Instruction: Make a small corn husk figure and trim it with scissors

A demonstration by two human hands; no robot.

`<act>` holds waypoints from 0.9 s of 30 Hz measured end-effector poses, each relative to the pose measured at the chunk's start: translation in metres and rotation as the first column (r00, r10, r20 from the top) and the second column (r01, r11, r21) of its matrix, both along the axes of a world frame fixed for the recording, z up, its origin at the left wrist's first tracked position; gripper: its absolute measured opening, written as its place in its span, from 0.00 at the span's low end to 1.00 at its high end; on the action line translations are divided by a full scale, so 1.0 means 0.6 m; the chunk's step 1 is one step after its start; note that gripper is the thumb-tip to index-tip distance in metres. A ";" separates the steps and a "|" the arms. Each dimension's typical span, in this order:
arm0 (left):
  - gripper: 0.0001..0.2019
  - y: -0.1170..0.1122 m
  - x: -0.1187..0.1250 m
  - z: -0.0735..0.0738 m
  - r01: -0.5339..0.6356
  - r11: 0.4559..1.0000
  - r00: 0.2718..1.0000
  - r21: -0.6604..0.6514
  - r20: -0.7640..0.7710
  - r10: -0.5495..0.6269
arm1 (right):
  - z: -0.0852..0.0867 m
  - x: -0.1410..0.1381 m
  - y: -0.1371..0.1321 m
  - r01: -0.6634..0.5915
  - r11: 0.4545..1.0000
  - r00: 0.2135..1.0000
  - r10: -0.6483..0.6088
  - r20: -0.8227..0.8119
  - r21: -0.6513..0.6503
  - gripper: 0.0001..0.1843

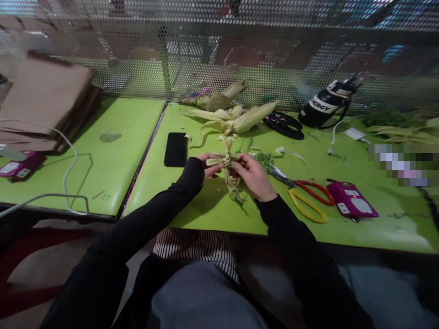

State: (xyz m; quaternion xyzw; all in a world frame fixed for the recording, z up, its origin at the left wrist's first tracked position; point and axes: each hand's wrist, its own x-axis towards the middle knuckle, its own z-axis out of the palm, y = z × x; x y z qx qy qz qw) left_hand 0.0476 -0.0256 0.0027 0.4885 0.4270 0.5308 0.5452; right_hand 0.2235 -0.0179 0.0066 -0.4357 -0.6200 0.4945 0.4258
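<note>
Between my hands, above the green table, is a small woven corn husk figure (227, 161), with a flared top, strips out to the sides and loose ends hanging below. My left hand (210, 165) pinches it from the left, its fingers partly hidden behind the husk. From the right, my right hand (254, 176) grips it with thumb and fingers. Behind the figure lie corn husks (240, 119), some still in cob shape. Green string (263, 160) lies just beyond my right hand, near scissors (297, 185) with red and yellow handles.
A black phone (175, 149) lies left of my hands. To the right are a purple power strip (352, 199) and a black bottle (325, 103) leaning at the mesh screen (274, 55). Brown paper bags (44, 100) and a cable (66, 171) occupy the left table.
</note>
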 end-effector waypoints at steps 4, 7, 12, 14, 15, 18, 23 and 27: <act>0.15 0.000 0.005 0.000 -0.029 0.995 0.996 -0.093 0.083 0.037 | 0.002 -0.002 -0.011 -0.036 0.998 0.996 0.032 -0.087 -0.050 0.12; 0.18 0.000 0.007 -0.006 0.076 0.993 0.983 -0.085 0.173 -0.060 | 0.003 -0.005 -0.014 -0.035 0.998 0.993 0.028 -0.116 -0.056 0.11; 0.20 -0.001 0.006 -0.015 0.182 0.983 0.977 0.003 0.110 -0.181 | -0.002 0.000 -0.010 -0.027 1.000 0.998 0.026 -0.054 -0.015 0.12; 0.19 0.000 0.007 -0.017 0.105 0.994 0.990 -0.011 0.092 -0.104 | -0.004 -0.001 -0.011 -0.031 1.000 0.999 0.030 -0.018 -0.005 0.12; 0.18 0.002 0.008 -0.019 0.087 0.996 0.993 -0.010 0.087 -0.085 | -0.004 -0.003 -0.012 -0.037 0.999 0.999 0.037 -0.009 -0.009 0.12; 0.15 0.005 0.010 -0.023 0.055 0.998 0.996 0.010 0.071 -0.056 | 0.003 -0.009 -0.014 -0.095 0.995 0.995 0.096 0.035 -0.040 0.14; 0.14 0.006 -0.001 -0.026 0.051 0.992 0.981 -0.116 0.190 -0.029 | 0.038 0.072 -0.020 -0.082 0.983 0.798 -0.032 0.602 0.162 0.17; 0.18 0.009 -0.008 -0.025 0.147 0.971 0.936 -0.190 0.344 -0.074 | 0.048 0.220 -0.050 0.024 0.949 0.349 -0.303 0.886 0.315 0.13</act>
